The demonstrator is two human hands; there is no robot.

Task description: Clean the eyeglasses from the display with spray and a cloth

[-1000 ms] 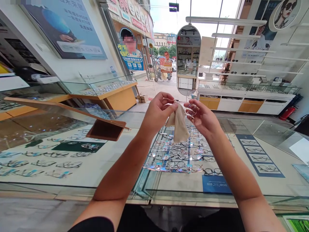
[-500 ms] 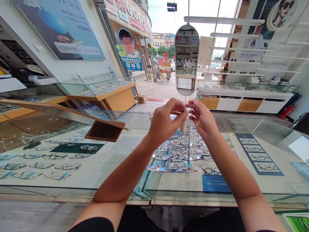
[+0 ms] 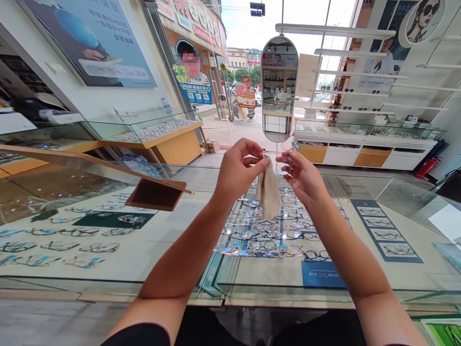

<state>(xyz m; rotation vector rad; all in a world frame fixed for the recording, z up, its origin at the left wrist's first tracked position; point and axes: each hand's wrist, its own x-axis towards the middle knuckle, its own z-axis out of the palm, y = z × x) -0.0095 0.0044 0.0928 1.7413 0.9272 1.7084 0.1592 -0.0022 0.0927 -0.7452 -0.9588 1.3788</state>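
Above the glass display counter, my left hand (image 3: pixel 242 168) pinches a beige cleaning cloth (image 3: pixel 268 192) by its top, and the cloth hangs down freely. My right hand (image 3: pixel 300 175), a little to the right, is closed on a pair of thin-rimmed eyeglasses (image 3: pixel 283 166); one round lens shows beside the fingertips, and the rest is partly hidden by the fingers. Cloth and eyeglasses are slightly apart. Below both hands, rows of eyeglass frames (image 3: pixel 268 235) lie inside the counter.
An oval mirror (image 3: pixel 279 86) stands beyond my hands. On the left, a brown wooden tray (image 3: pixel 158 194) juts over the counter glass (image 3: pixel 173 250). More eyeglasses (image 3: pixel 99 247) lie in the left case. A blue display strip (image 3: pixel 387 230) with several frames lies to the right.
My left hand has moved left and slightly up, drawing the cloth away from the eyeglasses. More of the cloth now hangs in view. My right hand stays nearly in place.
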